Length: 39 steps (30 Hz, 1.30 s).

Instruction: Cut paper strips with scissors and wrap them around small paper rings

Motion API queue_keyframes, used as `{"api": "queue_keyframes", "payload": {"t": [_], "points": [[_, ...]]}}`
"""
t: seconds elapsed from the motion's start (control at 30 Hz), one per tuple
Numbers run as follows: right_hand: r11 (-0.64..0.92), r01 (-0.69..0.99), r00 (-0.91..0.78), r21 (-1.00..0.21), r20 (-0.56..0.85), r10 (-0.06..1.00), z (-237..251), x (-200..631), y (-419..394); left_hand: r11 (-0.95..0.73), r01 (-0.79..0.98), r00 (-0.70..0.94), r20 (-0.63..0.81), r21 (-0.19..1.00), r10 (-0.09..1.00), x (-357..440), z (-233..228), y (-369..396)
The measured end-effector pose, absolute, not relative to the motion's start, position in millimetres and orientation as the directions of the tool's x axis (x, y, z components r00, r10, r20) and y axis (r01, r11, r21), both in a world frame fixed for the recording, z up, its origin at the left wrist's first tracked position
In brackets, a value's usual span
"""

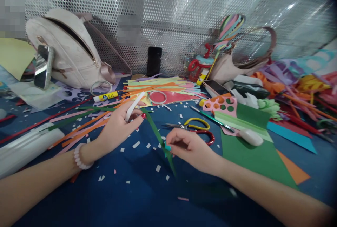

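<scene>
My left hand [122, 123] is closed with a white paper strip [134, 107] sticking up between its fingers. A long green paper strip [155, 130] passes behind its fingertips and slopes down to my right hand [191, 146]. The thumb and fingertips of that hand pinch the green strip, whose end hangs below them. Whether the left fingertips also grip the green strip, I cannot tell. Just behind my right hand lie scissors [200, 123] with one yellow and one red handle.
Coloured paper strips [158, 84] are heaped behind my hands, near a glue stick [105, 96]. A backpack [71, 51] and an upright phone [154, 61] stand at the back. Green paper sheets [252, 164], a teal pen [210, 117] and a white mouse-shaped object [251, 137] lie right. White scraps dot the blue table.
</scene>
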State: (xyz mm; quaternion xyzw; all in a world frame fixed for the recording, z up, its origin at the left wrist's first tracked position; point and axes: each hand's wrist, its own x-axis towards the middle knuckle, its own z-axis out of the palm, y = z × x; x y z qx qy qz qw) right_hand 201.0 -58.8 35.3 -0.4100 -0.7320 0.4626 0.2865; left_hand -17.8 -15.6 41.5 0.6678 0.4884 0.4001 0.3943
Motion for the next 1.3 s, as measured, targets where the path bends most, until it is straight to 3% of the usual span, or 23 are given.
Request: {"api": "queue_keyframes", "payload": {"t": [0.23,0.37,0.5,0.67,0.77,0.9,1.0,1.2,1.3], "points": [[0.357,0.344,-0.627,-0.869,0.07,0.776,36.3,190.9,-70.7,-0.199,0.297,0.196,0.144,0.934,0.97,-12.8,44.1,-23.6],[0.356,0.339,-0.519,-0.871,0.143,0.843,41.3,193.2,-63.1,-0.347,0.415,0.365,0.196,0.841,0.91,-9.2,43.3,-33.3],[0.227,0.333,-0.408,-0.915,0.078,0.91,44.1,194.8,-57.8,-0.415,0.532,0.56,0.061,0.738,0.826,-5.8,42.1,-46.2],[0.141,0.264,-0.397,-0.954,0.026,0.917,43.2,191.8,-59.3,-0.447,0.639,0.62,-0.075,0.626,0.781,-3.2,47.9,-53.4],[0.044,0.176,-0.338,-0.983,-0.019,0.941,39.6,193.8,-56.3,-0.474,0.618,0.648,-0.065,0.627,0.759,-3.2,48.9,-51.7],[-0.043,-0.065,-0.145,-0.997,-0.033,0.989,37.1,205.6,-42.6,-0.522,0.614,0.643,0.009,0.592,0.766,-6.2,44.8,-47.3],[-0.089,-0.171,-0.141,-0.981,-0.065,0.988,40.3,212.4,-35.1,-0.529,0.614,0.623,0.052,0.586,0.781,-8.6,43.0,-45.5],[-0.129,0.095,-0.383,-0.987,-0.156,0.911,43.6,199.9,-51.7,-0.465,0.611,0.617,-0.018,0.641,0.787,-5.4,46.9,-52.3],[-0.117,0.119,-0.397,-0.986,-0.156,0.905,40.8,192.2,-60.0,-0.438,0.626,0.614,-0.062,0.645,0.787,-3.5,47.6,-57.2]]}}
